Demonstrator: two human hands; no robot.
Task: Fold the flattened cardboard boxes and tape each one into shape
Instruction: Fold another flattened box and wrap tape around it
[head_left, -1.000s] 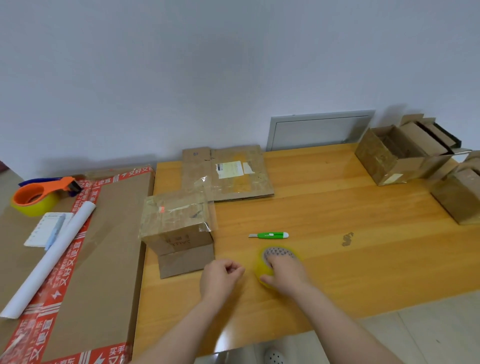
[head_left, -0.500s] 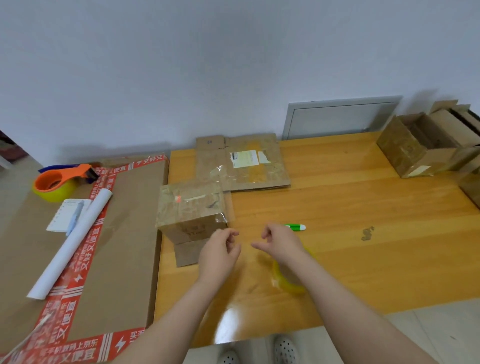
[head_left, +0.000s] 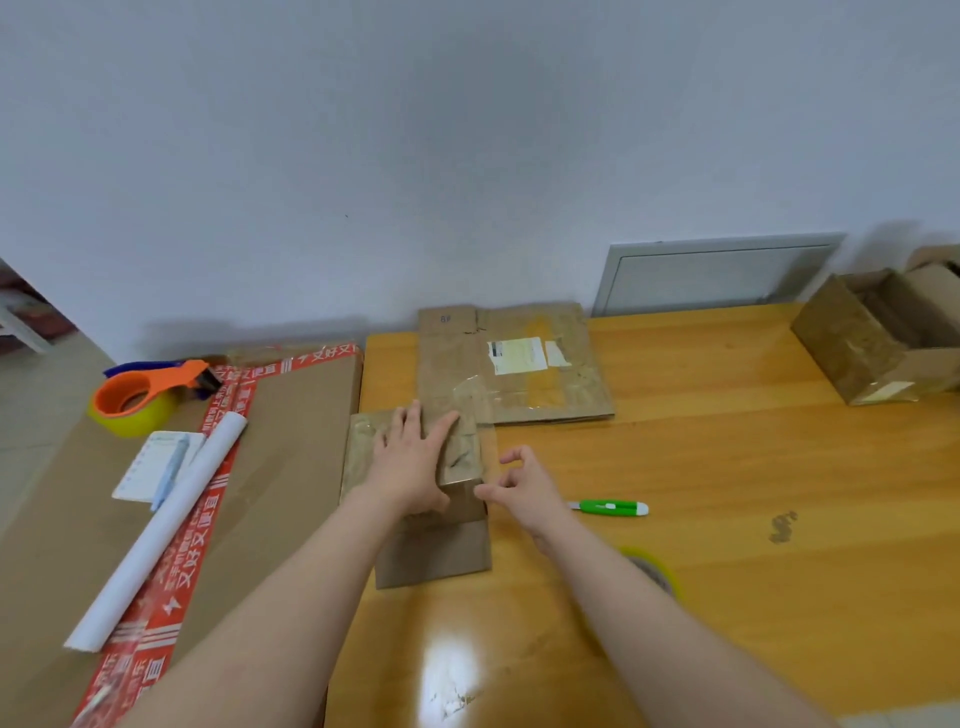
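A small brown box (head_left: 464, 457), wrapped in clear tape, stands on the wooden table (head_left: 737, 467) with one flap (head_left: 436, 558) lying flat toward me. My left hand (head_left: 410, 462) presses flat on its top, fingers spread. My right hand (head_left: 519, 486) hovers at the box's right front corner with fingers curled and the thumb tip touching that corner; whether it pinches clear tape is unclear. A flattened box (head_left: 540, 384) with a white label lies behind. A yellow tape roll (head_left: 655, 571) is half hidden behind my right forearm.
A green cutter (head_left: 613, 507) lies right of my right hand. On the left, a large cardboard sheet (head_left: 291, 467) carries an orange tape dispenser (head_left: 140, 397), a notepad (head_left: 150, 457) and a white paper roll (head_left: 166, 535). Opened boxes (head_left: 862, 358) stand at the back right.
My left hand moved forward from mid-air and now lies flat on the small box. My right hand left the yellow tape roll and came up to the box's right corner.
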